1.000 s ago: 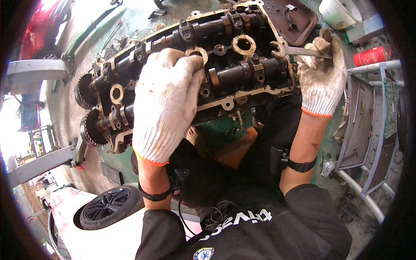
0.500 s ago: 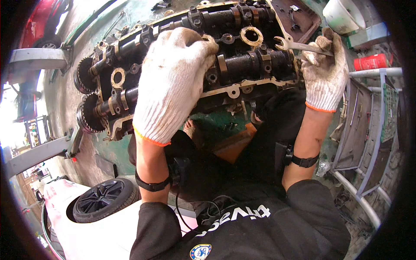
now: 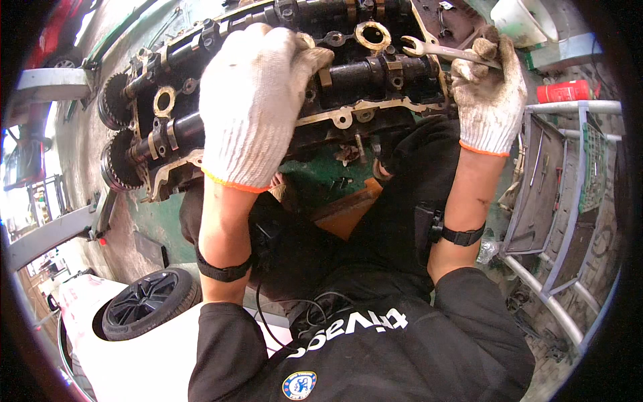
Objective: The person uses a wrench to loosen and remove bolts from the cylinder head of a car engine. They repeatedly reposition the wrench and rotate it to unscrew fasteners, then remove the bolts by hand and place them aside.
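A cylinder head [image 3: 395, 105] with dark camshafts, bearing caps and two toothed sprockets [image 3: 122, 161] at its left end lies in front of me. My left hand [image 3: 251, 107], in a white knitted glove with an orange cuff, reaches over its middle. The thumb and fingers are drawn together near the camshafts; anything between them is hidden. Beyond the right end, my gloved right hand [image 3: 492, 94] grips a combination wrench [image 3: 445, 51]. The wrench's open jaw points left over the cylinder head's upper right corner, and I cannot tell whether it touches. Dark grime covers the right glove's fingers.
A white bucket [image 3: 522, 21] stands at the upper right, with a red cylindrical can [image 3: 562, 92] below it. Along the right side runs a grey metal frame [image 3: 556, 221] with shelves. A wheel [image 3: 151, 305] rests on a white surface at lower left. Orange-brown material [image 3: 348, 211] lies between my legs.
The whole view has shifted, so the cylinder head sits a little farther left and higher. Both hands keep nearly the same places over it, and the wrench stays in the right hand.
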`<state>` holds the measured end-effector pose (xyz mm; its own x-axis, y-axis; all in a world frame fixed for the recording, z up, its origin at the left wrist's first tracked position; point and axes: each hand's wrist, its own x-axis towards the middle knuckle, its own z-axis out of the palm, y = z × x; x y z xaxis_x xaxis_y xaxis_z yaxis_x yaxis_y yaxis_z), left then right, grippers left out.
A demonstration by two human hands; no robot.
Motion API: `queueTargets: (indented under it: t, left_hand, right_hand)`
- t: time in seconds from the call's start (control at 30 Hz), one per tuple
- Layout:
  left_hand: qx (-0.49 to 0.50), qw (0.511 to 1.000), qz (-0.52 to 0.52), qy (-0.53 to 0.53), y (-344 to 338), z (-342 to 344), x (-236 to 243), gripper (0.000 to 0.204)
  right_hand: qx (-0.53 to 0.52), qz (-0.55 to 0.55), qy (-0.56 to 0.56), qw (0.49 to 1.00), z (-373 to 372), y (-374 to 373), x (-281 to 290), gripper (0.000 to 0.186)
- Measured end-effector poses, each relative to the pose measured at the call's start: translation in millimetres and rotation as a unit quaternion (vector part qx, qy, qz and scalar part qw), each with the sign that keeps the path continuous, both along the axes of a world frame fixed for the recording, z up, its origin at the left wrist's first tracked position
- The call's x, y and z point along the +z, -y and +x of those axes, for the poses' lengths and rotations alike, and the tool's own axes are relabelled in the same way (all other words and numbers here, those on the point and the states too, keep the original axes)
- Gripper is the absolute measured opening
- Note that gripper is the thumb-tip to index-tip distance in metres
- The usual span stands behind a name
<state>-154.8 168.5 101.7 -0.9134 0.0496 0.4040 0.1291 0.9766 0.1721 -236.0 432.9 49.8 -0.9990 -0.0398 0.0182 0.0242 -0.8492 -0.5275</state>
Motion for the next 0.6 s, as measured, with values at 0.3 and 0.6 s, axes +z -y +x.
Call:
queueTargets:
  t: [0.3,0.6]
  left_hand:
    - [-0.089,0.989,0.095,0.066,18.8,0.1,9.6,0.025]
    - [-0.027,0.994,-0.003,0.106,9.4,6.7,19.7,0.025]
  right_hand:
    - [0.059,-0.009,-0.028,0.998,-6.5,-11.5,-6.9,0.028]
    - [0.081,-0.005,-0.032,0.996,-11.0,-17.2,-9.1,0.031]
